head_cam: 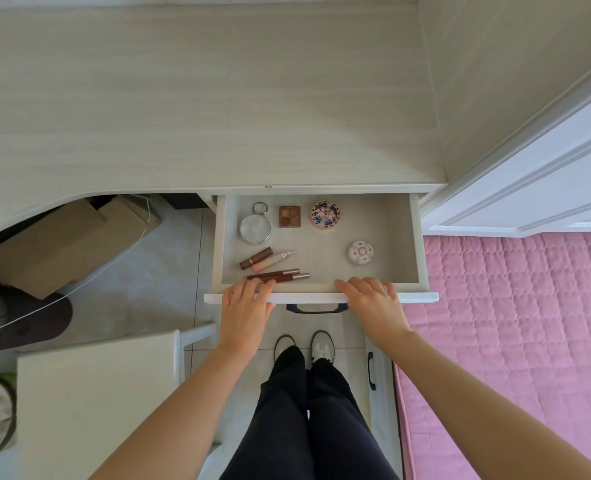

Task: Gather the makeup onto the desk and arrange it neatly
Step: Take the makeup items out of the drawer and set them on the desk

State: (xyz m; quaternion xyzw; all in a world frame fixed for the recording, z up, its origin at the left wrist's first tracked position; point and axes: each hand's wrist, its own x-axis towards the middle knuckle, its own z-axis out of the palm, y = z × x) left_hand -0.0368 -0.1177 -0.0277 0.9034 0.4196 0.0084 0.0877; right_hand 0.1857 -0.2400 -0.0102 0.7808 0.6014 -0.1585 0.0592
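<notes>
Both the left hand and right hand rest flat, fingers spread and holding nothing, on the front edge of the open drawer. All the makeup lies inside it, none on the desk. The slim tubes against the front wall, half under the left fingers, would likely roll if the drawer is jolted.

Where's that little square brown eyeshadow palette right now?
In the head view, the eyeshadow palette lies at the back of the open drawer, between the round mirror and the patterned round compact.
</notes>
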